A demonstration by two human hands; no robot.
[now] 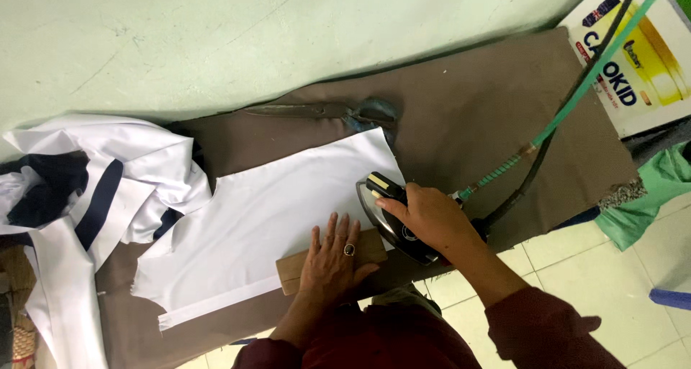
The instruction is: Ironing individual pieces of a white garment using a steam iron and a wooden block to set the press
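A white fabric piece (273, 218) lies flat on a brown padded ironing surface (475, 117). My right hand (425, 214) grips the handle of a black and silver iron (385, 210) that rests at the cloth's right edge. My left hand (332, 257), wearing a dark-stoned ring, lies flat with fingers spread on a small wooden block (360, 254), which presses the near edge of the fabric. A narrow fold runs along the cloth's near hem.
Large dark scissors (331, 111) lie at the far edge of the surface. A heap of white and navy garments (79, 189) sits at the left. The iron's black hose and green cord (576, 88) run to the upper right, past a cardboard box (640, 59). Tiled floor below.
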